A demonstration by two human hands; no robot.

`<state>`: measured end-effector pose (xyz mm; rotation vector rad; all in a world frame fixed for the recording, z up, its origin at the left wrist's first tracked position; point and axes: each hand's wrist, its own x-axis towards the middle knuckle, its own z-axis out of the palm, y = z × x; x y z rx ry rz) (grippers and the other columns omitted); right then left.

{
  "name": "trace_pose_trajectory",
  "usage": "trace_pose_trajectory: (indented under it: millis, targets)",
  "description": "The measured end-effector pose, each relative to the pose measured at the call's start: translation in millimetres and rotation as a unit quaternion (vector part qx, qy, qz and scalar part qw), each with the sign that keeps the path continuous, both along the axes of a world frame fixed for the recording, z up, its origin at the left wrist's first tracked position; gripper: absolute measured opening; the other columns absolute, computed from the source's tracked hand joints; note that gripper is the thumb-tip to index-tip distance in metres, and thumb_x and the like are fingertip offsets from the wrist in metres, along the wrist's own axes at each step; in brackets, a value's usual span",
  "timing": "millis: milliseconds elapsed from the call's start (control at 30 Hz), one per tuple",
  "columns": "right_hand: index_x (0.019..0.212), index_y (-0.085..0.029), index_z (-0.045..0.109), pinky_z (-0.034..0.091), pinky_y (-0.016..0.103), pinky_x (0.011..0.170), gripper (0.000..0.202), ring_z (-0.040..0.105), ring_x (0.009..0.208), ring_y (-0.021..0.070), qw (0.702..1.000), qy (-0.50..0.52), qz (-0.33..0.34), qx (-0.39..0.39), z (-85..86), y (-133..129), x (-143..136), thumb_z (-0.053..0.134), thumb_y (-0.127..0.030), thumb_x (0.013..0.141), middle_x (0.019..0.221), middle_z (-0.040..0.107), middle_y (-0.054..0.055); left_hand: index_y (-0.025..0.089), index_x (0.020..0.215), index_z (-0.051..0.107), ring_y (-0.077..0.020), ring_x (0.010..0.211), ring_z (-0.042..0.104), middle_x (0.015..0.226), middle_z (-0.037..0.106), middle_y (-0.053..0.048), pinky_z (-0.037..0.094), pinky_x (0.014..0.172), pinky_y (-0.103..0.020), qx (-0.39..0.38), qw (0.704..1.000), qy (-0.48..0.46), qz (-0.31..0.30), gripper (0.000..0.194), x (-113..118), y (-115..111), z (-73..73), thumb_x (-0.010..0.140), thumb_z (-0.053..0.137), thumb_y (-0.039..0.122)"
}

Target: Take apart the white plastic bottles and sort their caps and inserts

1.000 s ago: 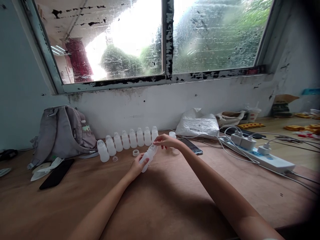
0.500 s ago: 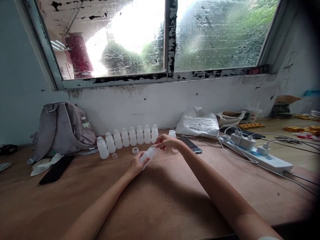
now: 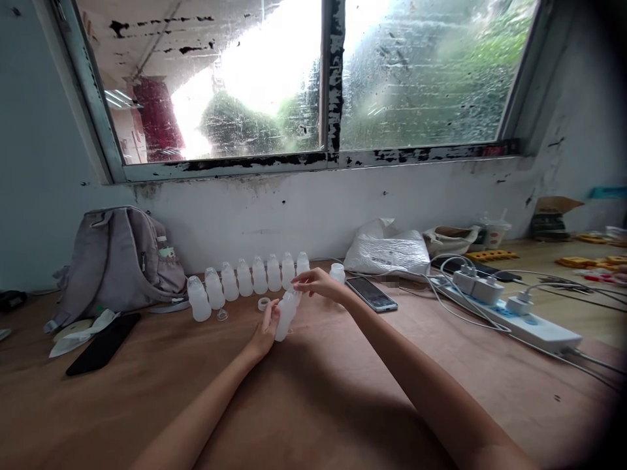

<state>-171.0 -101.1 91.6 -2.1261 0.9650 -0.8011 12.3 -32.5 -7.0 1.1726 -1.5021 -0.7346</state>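
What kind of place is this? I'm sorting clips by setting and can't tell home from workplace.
Probably a small, informal workroom. A wooden table under a grimy window carries a row of white plastic bottles and a power strip, while both hands hold one bottle.

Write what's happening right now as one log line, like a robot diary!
left hand: holds white bottle near upright | right hand: fingers at bottle top | behind: bottle row | loose ring on table
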Motion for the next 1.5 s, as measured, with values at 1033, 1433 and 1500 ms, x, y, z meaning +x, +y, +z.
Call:
trace_pose_trajectory:
  millis: [1033, 1433, 1500]
  targets:
    - [0.100, -0.014, 0.058, 0.038, 0.026, 0.072, 0.026, 0.054, 0.086, 0.0199, 0.905, 0.165, -0.327, -0.217, -2.9, -90.5, -22.1, 0.048, -0.024, 0.079, 0.097, 0.054, 0.012, 0.016, 0.109, 0.047, -0.0251, 0.107, 0.042, 0.113, 0.050, -0.011, 0.034, 0.087, -0.039, -0.105, 0.870, -0.451, 0.172, 0.034, 49.8, -12.3, -5.3, 0.076, 0.044, 0.022]
    - [0.108, -0.013, 0.048, 0.037, 0.031, 0.082, 0.033, 0.048, 0.095, 0.0196, 0.922, 0.034, -0.211, -0.324, -43.8, -41.1, 33.0, 0.025, -0.019, 0.087, 0.100, 0.052, 0.013, 0.015, 0.113, 0.047, -0.0315, 0.109, 0.038, 0.118, 0.047, -0.016, 0.021, 0.092, -0.055, -0.085, 0.843, -0.473, 0.243, 0.038, 53.2, -12.8, -6.6, 0.076, 0.043, 0.027]
    - [0.108, -0.018, 0.050, 0.038, 0.027, 0.080, 0.029, 0.051, 0.091, 0.0176, 0.933, 0.054, -0.152, -0.322, -65.2, -28.3, 55.2, 0.036, -0.022, 0.084, 0.100, 0.055, 0.008, 0.015, 0.115, 0.046, -0.0315, 0.110, 0.037, 0.121, 0.043, -0.017, 0.025, 0.091, -0.051, -0.100, 0.830, -0.489, 0.248, 0.039, 57.4, -12.3, -2.7, 0.077, 0.041, 0.024]
